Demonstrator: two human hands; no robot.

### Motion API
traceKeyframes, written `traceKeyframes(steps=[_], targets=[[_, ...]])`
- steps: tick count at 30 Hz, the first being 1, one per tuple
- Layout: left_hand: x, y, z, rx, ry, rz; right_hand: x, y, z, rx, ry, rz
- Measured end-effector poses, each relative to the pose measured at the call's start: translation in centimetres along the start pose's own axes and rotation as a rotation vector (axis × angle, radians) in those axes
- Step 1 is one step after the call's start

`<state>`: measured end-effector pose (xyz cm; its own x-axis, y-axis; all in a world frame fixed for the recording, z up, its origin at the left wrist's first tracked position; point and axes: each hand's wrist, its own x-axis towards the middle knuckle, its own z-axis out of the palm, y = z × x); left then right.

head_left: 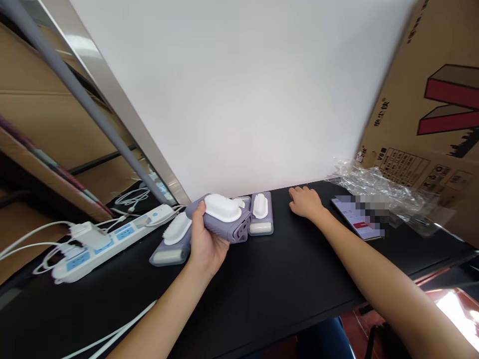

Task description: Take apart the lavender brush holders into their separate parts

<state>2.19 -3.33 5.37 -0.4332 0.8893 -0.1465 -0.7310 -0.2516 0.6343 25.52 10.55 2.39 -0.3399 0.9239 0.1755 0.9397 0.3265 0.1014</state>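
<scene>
My left hand (207, 249) is wrapped round a purple-grey case with a white oval brush-like piece (223, 208) on its top, holding it tilted above the black table (277, 279). Similar cases lie around it: one (172, 244) to the left with a white oval piece and a pale roller, one (261, 214) to the right, and another partly hidden behind the held one. My right hand (306, 202) rests on the table right of the cases, its fingers bent and slightly apart, with nothing visible in it.
A white power strip (112, 244) with plugs and cables lies at the left. To the right are a phone (355, 217), crumpled clear plastic (385, 189) and a large cardboard box (430, 124). A white wall (243, 99) stands behind.
</scene>
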Motion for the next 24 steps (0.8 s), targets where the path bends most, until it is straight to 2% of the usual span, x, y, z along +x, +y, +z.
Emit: traceKeyframes(steps=[6, 14, 19, 24], targets=[[0.0, -0.1, -0.2, 0.007, 0.000, 0.000, -0.2, 0.3, 0.7, 0.052, 0.031, 0.024], [0.1, -0.1, -0.4, 0.012, -0.019, -0.004, -0.1, 0.1, 2.4, 0.140, 0.053, -0.128], [-0.1, 0.0, -0.3, 0.016, -0.009, -0.005, -1.0, -1.1, 1.0, 0.256, 0.173, -0.193], [-0.2, -0.1, -0.4, 0.074, -0.022, -0.022, -4.1, -4.3, -1.3, 0.457, 0.216, -0.367]])
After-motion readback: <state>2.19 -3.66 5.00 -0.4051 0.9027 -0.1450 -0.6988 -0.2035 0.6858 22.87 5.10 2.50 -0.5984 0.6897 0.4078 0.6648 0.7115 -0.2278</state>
